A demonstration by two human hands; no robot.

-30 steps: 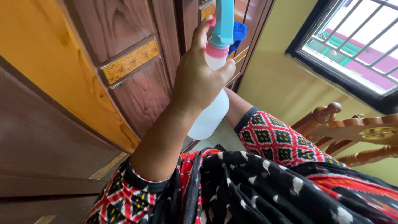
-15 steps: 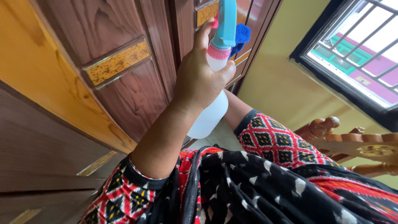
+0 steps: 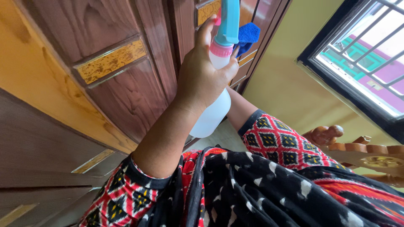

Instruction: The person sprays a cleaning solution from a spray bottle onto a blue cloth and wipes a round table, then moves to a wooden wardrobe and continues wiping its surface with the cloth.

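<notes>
The left hand (image 3: 202, 80) was wrapped tight around the spray bottle (image 3: 212, 101), raised close to the wooden door (image 3: 126, 88), while the right hand, hidden behind it, apparently pinched a blue cloth (image 3: 248, 35); mist could run down the panels.

White spray bottle (image 3: 212, 111), pink collar, blue trigger head; held upright close before wooden door. Blue cloth (image 3: 247, 35), bunched, just behind bottle head, against door panel.
</notes>
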